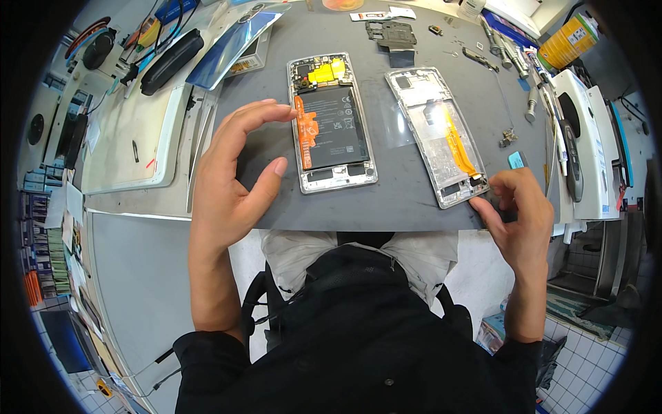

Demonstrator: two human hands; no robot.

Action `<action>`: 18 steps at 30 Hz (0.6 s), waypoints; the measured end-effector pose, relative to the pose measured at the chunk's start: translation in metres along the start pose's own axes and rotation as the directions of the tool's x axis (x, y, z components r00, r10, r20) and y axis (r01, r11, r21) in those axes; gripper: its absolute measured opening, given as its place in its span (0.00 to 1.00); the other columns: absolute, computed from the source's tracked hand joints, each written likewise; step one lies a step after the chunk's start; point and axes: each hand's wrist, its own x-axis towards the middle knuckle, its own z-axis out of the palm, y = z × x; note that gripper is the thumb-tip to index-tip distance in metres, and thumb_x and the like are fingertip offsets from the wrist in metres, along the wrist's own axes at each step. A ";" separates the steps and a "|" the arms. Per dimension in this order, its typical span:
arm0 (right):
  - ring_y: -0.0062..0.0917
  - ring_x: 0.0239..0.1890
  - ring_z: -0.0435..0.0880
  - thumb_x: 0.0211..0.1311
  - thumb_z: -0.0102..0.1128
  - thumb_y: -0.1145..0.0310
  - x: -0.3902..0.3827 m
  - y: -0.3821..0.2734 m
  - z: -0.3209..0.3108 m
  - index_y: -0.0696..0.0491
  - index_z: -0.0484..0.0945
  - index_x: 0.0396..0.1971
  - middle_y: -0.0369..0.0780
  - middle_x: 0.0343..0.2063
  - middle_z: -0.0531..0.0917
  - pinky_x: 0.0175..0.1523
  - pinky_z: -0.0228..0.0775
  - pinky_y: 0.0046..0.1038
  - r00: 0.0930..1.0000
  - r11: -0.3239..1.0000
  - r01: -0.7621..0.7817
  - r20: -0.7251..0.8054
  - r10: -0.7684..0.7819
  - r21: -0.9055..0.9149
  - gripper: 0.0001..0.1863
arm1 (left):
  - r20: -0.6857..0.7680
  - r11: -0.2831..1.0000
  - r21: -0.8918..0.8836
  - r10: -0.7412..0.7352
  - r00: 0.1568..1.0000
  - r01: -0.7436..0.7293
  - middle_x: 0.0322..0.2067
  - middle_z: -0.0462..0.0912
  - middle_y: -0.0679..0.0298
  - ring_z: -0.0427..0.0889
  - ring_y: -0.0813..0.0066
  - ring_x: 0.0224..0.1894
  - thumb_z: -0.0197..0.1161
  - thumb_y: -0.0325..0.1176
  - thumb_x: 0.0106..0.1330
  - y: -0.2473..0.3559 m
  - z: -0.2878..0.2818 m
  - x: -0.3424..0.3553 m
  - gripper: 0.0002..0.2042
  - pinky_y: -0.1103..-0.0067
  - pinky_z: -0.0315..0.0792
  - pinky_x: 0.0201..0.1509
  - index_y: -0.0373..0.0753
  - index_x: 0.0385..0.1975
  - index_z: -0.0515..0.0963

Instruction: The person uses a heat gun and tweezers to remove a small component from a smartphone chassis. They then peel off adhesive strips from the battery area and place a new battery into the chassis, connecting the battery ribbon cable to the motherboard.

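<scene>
Along the left of the grey bench, the left hand stands open, thumb well apart from the fingers, with nothing in its grasp. Its fingertips reach the left edge of the opened phone; contact cannot be confirmed. That phone lies interior upward, which leaves its black battery and orange label exposed. Next, the bare phone frame rests at a slant, inner side up, its yellow ribbon in view. The right hand has thumb and bent fingers closed on the frame's lower right corner, apparently steadying it by the rim to spare the ribbon. Beyond, slim metal tools appear parked clear of both units.
</scene>
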 end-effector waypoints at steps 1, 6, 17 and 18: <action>0.23 0.22 0.75 0.48 0.84 0.69 0.001 0.000 0.001 0.53 0.80 0.39 0.36 0.29 0.80 0.27 0.69 0.25 1.000 1.000 0.003 -0.005 -0.003 -0.001 0.21 | 0.004 1.000 0.003 0.009 1.000 -0.009 0.56 0.85 0.56 0.76 0.53 0.68 0.63 0.22 0.59 -0.001 0.000 0.000 0.25 0.64 0.67 0.73 0.34 0.59 0.78; 0.22 0.21 0.73 0.48 0.84 0.71 0.002 -0.002 0.007 0.53 0.80 0.37 0.36 0.27 0.79 0.26 0.66 0.25 1.000 1.000 -0.027 -0.015 0.027 -0.005 0.20 | 0.010 0.998 0.013 0.062 0.998 -0.062 0.55 0.85 0.55 0.78 0.49 0.66 0.65 0.24 0.57 -0.004 0.000 0.002 0.24 0.62 0.68 0.72 0.33 0.57 0.79; 0.25 0.21 0.74 0.50 0.80 0.78 -0.007 0.015 0.020 0.54 0.78 0.30 0.36 0.21 0.79 0.25 0.63 0.25 0.975 0.983 0.176 -0.148 -0.165 0.060 0.15 | 0.058 0.991 -0.028 0.130 0.990 -0.128 0.55 0.86 0.55 0.79 0.47 0.64 0.66 0.23 0.54 -0.005 -0.003 0.006 0.23 0.61 0.68 0.71 0.32 0.54 0.80; 0.25 0.20 0.74 0.51 0.79 0.79 -0.006 0.015 0.020 0.54 0.78 0.29 0.36 0.21 0.79 0.25 0.63 0.25 0.974 0.982 0.180 -0.151 -0.171 0.052 0.14 | 0.059 0.992 -0.024 0.126 0.990 -0.125 0.55 0.86 0.55 0.79 0.47 0.64 0.66 0.23 0.54 -0.005 -0.003 0.006 0.23 0.61 0.69 0.71 0.32 0.54 0.80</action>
